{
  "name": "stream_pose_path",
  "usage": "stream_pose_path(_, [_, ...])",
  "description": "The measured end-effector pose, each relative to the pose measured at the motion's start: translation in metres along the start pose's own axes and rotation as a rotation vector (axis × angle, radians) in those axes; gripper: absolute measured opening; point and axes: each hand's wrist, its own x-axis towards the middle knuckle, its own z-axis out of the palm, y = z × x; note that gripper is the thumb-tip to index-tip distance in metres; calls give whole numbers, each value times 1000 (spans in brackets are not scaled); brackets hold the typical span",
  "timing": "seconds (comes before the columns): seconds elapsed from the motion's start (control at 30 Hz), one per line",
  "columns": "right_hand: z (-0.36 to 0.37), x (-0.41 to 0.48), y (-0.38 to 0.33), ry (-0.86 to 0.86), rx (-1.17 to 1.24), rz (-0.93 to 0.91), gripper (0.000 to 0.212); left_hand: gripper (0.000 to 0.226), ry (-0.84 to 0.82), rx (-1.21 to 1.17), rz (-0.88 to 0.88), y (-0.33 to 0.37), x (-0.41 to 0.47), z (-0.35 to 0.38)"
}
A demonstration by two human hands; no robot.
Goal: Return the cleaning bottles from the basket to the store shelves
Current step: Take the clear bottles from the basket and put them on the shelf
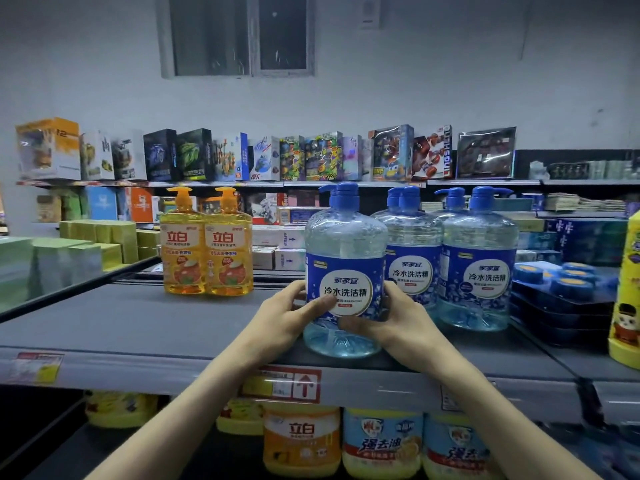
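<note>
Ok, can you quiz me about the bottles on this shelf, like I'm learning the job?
1. True or false: only one hand holds the blue-capped bottle.
2. How many orange bottles stand on the same shelf? A one, B two, C five.
3. Fill in: the orange bottles stand to the held bottle's ____.
Key: 1 false, the left hand and right hand both grip it. 2 B. 3 left.
</note>
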Motion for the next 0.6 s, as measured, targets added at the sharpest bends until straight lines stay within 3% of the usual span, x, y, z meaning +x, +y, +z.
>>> stream_pose_path(0.17, [-4,0,7,-85,-20,27,69,71,-139,107,-63,-1,-6,-8])
stream_pose_path(0.47, [-6,4,21,-122,-67,6,79,61,-108,153,-93,0,-6,-5])
stream_pose_path(0.6, [-5,3,20,-125,-73,-6,75,68,-110,129,-86,-5,-5,-6])
